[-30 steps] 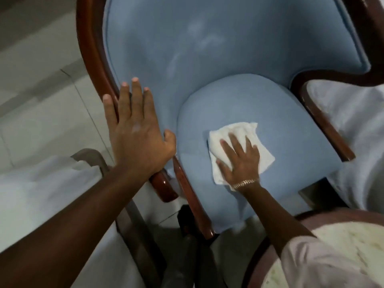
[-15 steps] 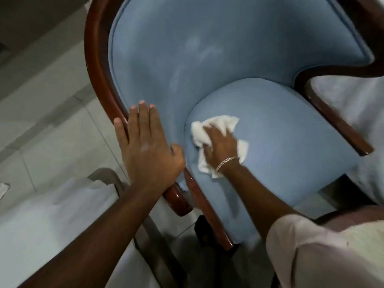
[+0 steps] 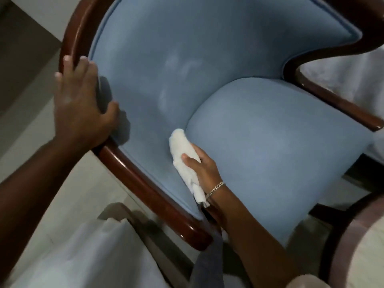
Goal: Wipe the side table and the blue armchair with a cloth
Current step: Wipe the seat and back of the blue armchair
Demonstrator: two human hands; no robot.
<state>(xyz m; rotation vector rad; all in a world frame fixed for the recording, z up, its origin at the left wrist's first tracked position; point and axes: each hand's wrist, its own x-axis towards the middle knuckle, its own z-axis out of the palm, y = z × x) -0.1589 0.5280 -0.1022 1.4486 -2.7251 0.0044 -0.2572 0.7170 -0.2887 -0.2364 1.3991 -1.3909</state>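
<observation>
In seat crevice (image 3: 182,140), cloth (image 3: 182,161) under right hand (image 3: 204,169)

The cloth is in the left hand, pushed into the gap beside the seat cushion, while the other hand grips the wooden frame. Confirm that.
Wrong hand: the head view shows the cloth in the right hand, and the left hand grips the frame. The rest stands.

The armchair (image 3: 259,142) is matt blue fabric in a glossy dark wood frame (image 3: 145,183). The white cloth (image 3: 182,159) looks soft and crumpled; the bracelet (image 3: 216,189) is shiny metal
</observation>
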